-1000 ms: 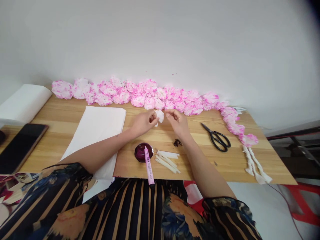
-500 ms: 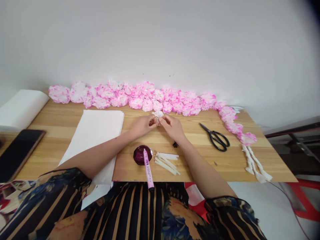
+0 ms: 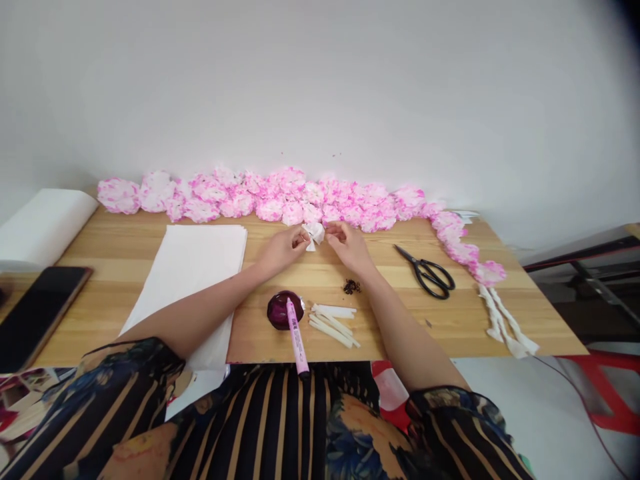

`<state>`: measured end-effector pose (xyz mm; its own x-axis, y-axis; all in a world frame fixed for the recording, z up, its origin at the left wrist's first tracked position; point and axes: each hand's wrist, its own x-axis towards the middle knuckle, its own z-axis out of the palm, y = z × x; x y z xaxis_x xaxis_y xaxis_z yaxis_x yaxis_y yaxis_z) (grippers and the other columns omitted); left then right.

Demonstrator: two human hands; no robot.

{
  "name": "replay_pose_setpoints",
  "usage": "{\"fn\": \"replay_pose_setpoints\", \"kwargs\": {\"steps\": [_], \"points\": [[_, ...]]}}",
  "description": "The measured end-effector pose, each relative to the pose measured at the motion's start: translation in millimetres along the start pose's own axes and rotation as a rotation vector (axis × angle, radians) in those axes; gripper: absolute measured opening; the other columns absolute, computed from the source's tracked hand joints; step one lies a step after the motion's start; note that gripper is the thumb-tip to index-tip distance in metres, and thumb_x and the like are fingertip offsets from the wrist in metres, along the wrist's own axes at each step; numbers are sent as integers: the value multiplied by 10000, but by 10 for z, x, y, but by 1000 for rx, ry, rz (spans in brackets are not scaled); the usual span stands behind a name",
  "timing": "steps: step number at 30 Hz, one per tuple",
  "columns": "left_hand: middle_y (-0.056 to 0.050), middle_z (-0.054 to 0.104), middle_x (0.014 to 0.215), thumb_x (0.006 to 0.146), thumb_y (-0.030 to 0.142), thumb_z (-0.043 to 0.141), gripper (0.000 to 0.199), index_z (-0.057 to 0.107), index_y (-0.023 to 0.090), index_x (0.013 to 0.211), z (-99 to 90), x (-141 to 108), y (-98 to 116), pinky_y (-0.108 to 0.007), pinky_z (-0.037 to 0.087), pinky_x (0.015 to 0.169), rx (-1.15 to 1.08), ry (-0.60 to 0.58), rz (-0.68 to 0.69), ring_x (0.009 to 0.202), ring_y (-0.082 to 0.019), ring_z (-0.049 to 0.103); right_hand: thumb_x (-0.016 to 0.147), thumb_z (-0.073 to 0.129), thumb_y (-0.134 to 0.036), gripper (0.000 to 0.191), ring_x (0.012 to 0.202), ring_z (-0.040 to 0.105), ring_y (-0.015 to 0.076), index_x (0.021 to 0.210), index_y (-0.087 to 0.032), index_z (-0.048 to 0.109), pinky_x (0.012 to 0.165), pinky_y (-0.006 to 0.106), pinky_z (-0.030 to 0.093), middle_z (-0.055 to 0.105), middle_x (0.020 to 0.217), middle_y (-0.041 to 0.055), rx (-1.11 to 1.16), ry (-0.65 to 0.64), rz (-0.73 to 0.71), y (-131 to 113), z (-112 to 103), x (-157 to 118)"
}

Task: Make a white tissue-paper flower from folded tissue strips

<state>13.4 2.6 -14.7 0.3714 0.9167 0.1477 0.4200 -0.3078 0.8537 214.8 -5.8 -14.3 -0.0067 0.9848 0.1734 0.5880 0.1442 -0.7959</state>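
Observation:
My left hand pinches a bunched white tissue paper piece by its left side, in the middle of the table. The paper flares out like a small bow. Just right of it, my right hand is apart from the paper, its fingers curved and parted with nothing seen between them. Below the right wrist lies a small heap of dark twisted ties. Closer to me are several folded white strips and a pink marker resting across a dark purple dish.
Pink-tipped paper flowers line the wall and curve down the right side to white twisted tails. Black scissors lie right of my hands. To the left are a white sheet stack, a paper roll and a phone.
My right hand has let go of the white tissue paper and moved slightly right. The paper now shows more fully in my left hand. The dark ties are more exposed.

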Motion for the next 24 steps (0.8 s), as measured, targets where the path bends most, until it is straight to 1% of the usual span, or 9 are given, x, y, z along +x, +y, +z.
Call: {"fn": "replay_pose_setpoints", "kwargs": {"steps": [3,6,9,12,15,17,19,22,24], "points": [[19,622,691,864,279,533,133,611,172,870,6,-3,-1,-228,336,581,7,0,-2,603,-117,521,824,617,-343,379,935,671,201,1179,-209,609,853,353,497,728,1100,73,22,-39,-7,17,74,30],[45,584,630,859,282,558,143,605,174,942,7,8,6,-227,332,575,16,11,-18,569,-113,496,813,630,-330,300,827,656,192,1098,-233,625,759,330,481,730,959,31,-48,-39,-6,30,144,65],[62,585,618,828,258,615,248,573,177,1058,15,29,19,-228,342,582,44,21,-42,576,-117,520,809,590,-268,195,712,597,170,996,-232,632,683,307,438,686,829,5,-102,-36,-22,44,169,71],[55,609,640,828,278,633,281,569,180,1084,42,35,30,-234,340,574,69,1,-56,581,-123,544,809,582,-279,196,675,563,156,993,-226,626,655,293,413,640,784,-10,-66,-43,-38,41,154,30],[53,594,630,838,321,631,244,594,190,1040,73,14,40,-239,319,558,106,-1,-19,572,-123,530,812,588,-307,228,674,556,152,1021,-227,632,655,288,402,627,772,-18,-49,-38,-43,14,136,-22],[41,593,637,844,326,615,154,613,187,911,79,-3,51,-240,307,555,134,-13,-2,574,-118,510,811,583,-304,237,674,555,151,1028,-225,635,656,286,401,621,761,-20,-50,-42,-39,-15,129,-42],[27,603,657,854,309,589,144,599,177,798,63,-1,73,-237,313,562,119,-17,-6,585,-110,500,812,571,-294,239,676,557,152,1031,-221,636,654,283,403,616,753,-22,-65,-61,-40,-48,114,-52],[21,608,654,834,253,594,119,564,168,757,-9,67,128,-222,356,565,-57,-31,-111,575,-96,517,819,566,-284,301,691,572,156,1108,-221,620,656,282,404,651,805,-12,-119,-61,-75,-107,55,-64],[15,618,629,807,231,626,126,538,168,743,-81,148,171,-224,393,542,-210,-128,-263,521,-89,522,831,571,-286,346,693,581,157,1170,-224,602,658,287,393,685,883,3,-192,13,-107,-162,1,-79]]}}
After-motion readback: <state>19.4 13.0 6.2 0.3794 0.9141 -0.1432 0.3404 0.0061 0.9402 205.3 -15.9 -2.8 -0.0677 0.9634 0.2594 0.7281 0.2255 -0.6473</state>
